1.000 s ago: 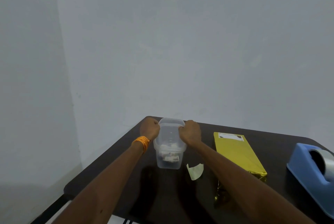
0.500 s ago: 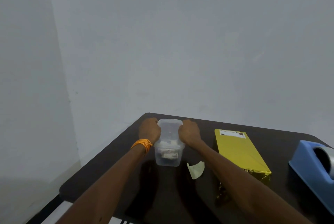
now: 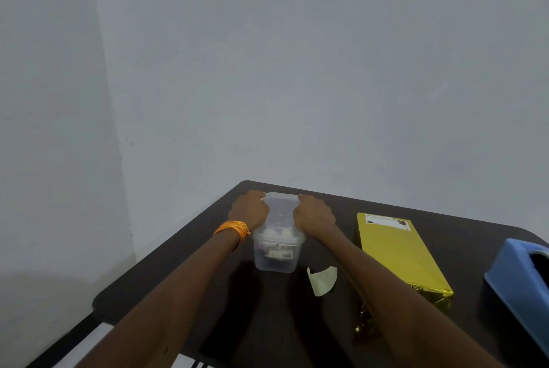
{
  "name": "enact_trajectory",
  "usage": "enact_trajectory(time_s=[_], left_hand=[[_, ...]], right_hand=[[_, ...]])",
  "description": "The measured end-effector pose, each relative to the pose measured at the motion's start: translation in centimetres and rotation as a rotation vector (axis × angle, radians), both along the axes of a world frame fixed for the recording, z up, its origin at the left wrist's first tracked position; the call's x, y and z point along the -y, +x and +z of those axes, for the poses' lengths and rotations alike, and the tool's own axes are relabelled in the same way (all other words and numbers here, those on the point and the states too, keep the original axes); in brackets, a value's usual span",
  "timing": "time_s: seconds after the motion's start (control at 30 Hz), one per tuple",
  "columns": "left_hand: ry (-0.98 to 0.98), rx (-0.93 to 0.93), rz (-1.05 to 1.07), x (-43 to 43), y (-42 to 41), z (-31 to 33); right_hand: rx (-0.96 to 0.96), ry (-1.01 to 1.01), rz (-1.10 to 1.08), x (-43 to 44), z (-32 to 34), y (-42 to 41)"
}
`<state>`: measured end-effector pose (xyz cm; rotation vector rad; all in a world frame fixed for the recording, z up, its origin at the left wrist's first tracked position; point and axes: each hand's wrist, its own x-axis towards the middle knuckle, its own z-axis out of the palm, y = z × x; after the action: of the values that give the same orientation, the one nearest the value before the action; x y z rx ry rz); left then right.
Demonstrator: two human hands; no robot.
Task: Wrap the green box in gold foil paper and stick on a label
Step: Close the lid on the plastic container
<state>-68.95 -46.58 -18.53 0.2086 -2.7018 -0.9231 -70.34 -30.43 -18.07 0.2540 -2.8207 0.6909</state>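
A box wrapped in gold foil (image 3: 399,253) lies on the dark table (image 3: 190,272) to the right, with a white label (image 3: 387,222) stuck on its far end. A clear plastic container (image 3: 277,248) with a lid and small labels inside stands at the table's far left. My left hand (image 3: 249,210) grips its left rim and my right hand (image 3: 313,214) grips its right rim, both pressing on the lid. An orange band circles my left wrist.
A pale label backing paper (image 3: 322,280) lies just in front of the container. A blue tape dispenser (image 3: 523,284) sits at the right edge. A scrap of gold foil (image 3: 364,324) lies near my right forearm. Grey walls close off the far and left sides.
Both hands stay clamped on the container's lid. The view has shifted slightly, so everything sits a little higher and further left in the frame.
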Motion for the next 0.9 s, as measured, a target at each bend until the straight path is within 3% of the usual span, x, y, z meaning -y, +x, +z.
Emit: enact_trajectory(time_s=[0.3,0.53,0.73,0.9], left_hand=[[0.007,0.0,0.028,0.0,-0.1,-0.5],[-0.072,-0.003,-0.003,0.3,-0.4,-0.8],[-0.135,0.103,-0.006,-0.5,0.6,-1.1],[-0.15,0.028,0.06,-1.6,2.9,-0.5]], right_hand=[[0.112,0.025,-0.056,1.5,0.1,2.6],[0.035,-0.002,-0.058,1.1,0.3,3.4],[0.018,-0.045,-0.075,1.0,0.2,3.6],[0.08,-0.131,-0.06,1.2,-0.2,2.9]])
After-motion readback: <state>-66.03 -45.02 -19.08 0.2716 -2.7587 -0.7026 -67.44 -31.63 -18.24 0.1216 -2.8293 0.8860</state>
